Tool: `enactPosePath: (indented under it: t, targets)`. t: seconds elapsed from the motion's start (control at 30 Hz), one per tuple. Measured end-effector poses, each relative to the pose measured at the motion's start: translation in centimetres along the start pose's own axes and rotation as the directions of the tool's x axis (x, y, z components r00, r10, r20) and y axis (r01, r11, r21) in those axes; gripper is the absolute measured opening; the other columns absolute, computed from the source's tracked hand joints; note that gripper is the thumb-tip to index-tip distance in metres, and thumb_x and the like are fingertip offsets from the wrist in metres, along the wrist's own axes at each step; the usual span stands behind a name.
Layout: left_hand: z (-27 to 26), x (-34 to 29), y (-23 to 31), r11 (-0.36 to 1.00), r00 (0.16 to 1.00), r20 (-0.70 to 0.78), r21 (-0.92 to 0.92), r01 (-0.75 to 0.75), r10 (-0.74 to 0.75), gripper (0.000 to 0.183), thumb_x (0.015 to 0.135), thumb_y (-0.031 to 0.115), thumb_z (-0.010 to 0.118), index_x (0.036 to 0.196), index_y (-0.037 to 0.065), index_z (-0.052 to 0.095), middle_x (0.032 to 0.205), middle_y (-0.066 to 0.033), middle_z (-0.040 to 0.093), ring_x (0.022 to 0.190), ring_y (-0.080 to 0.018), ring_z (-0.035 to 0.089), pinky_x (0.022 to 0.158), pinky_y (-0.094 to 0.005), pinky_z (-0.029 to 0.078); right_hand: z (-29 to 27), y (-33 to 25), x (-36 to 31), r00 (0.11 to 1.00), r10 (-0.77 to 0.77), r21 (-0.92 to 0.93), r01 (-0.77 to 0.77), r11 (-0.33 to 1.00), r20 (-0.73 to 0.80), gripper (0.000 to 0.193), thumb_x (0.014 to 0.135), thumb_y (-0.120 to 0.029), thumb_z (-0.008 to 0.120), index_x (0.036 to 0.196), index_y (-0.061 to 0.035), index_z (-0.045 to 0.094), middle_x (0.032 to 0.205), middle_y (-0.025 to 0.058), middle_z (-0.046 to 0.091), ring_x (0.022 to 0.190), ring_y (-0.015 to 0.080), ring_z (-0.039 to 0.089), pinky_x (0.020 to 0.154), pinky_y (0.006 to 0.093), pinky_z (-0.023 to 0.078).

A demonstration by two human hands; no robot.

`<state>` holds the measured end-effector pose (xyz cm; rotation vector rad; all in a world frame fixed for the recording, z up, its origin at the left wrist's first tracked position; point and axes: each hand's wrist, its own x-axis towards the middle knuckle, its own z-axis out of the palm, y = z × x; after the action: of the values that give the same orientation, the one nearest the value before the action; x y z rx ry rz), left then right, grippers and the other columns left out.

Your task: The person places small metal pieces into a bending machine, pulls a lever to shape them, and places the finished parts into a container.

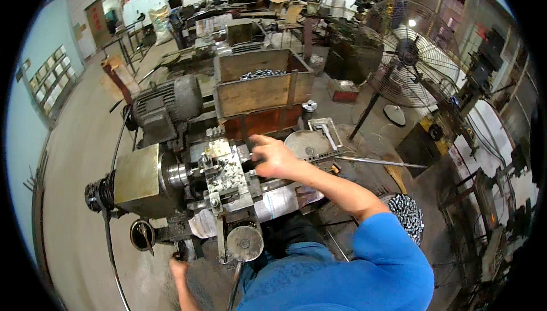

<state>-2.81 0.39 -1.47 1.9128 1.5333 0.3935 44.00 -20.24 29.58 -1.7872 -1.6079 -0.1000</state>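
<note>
A small bench lathe (149, 180) stands before me, its motor (168, 106) behind it. My right hand (274, 158) reaches over the right side of the chip-strewn tool slide (228, 168). Its fingers are apart, pointing left, and I see nothing held between them. Down at the lower left, my left hand (178, 266) is closed at a small dark part under the lathe's front edge; what it grips is too small to make out. A round handwheel disc (245, 244) sits at the front of the slide, between my hands.
A wooden crate (259, 91) holding small metal parts stands behind the lathe. To the right are a round pan in a tray (307, 143), a large fan (407, 52), a metal rod (382, 162) and a container heaped with metal pieces (407, 217). A pot (142, 235) hangs at the left.
</note>
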Motion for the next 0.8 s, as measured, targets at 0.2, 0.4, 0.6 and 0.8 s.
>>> enactPosePath:
  t: [0.2, 0.4, 0.6, 0.8]
  targets:
    - [-2.6, 3.3, 0.7, 0.600, 0.923, 0.255, 0.702, -0.382, 0.289, 0.027, 0.069, 0.019, 0.062, 0.095, 0.012, 0.062, 0.082, -0.0128, 0.063, 0.077, -0.0321, 0.061, 0.064, -0.0426, 0.048, -7.3, 9.9, -11.0, 0.869, 0.493, -0.262, -0.467, 0.845, 0.038, 0.030, 0.055, -0.017, 0.063, 0.081, -0.0032, 0.064, 0.090, 0.0151, 0.062, 0.086, 0.0326, 0.059, 0.074, 0.0363, 0.048]
    - [-3.2, 2.5, 1.0, 0.764, 0.979, 0.199, 0.638, -0.099, -0.039, 0.035, 0.075, 0.023, 0.062, 0.109, 0.013, 0.060, 0.103, -0.0126, 0.062, 0.093, -0.0296, 0.059, 0.080, -0.0395, 0.048, -13.3, 19.2, -23.2, 0.402, 0.908, -0.735, -0.650, 0.194, -0.116, 0.043, 0.065, -0.019, 0.062, 0.107, -0.0095, 0.060, 0.103, 0.0141, 0.062, 0.098, 0.0312, 0.057, 0.085, 0.0413, 0.045]
    - [-5.8, -2.2, -2.9, 0.893, 0.944, 0.112, 0.376, 0.248, -0.310, 0.040, 0.074, 0.025, 0.065, 0.111, 0.011, 0.060, 0.092, -0.0138, 0.066, 0.085, -0.0274, 0.063, 0.074, -0.0389, 0.049, -13.0, 21.5, -31.6, 0.361, 0.895, -0.733, -0.678, 0.057, -0.264, 0.023, 0.068, -0.020, 0.062, 0.085, -0.0039, 0.061, 0.086, 0.0171, 0.063, 0.083, 0.0314, 0.061, 0.074, 0.0397, 0.049]
    - [-5.9, -8.7, -5.7, 0.864, 0.822, 0.267, 0.164, 0.475, -0.503, 0.037, 0.073, 0.012, 0.065, 0.108, 0.002, 0.061, 0.066, -0.0145, 0.063, 0.053, -0.0215, 0.064, 0.050, -0.0311, 0.050, -8.5, 11.8, -35.5, 0.358, 0.889, -0.631, -0.769, 0.106, -0.287, 0.032, 0.056, -0.023, 0.060, 0.080, -0.0012, 0.058, 0.078, 0.0217, 0.062, 0.075, 0.0383, 0.061, 0.068, 0.0446, 0.050]
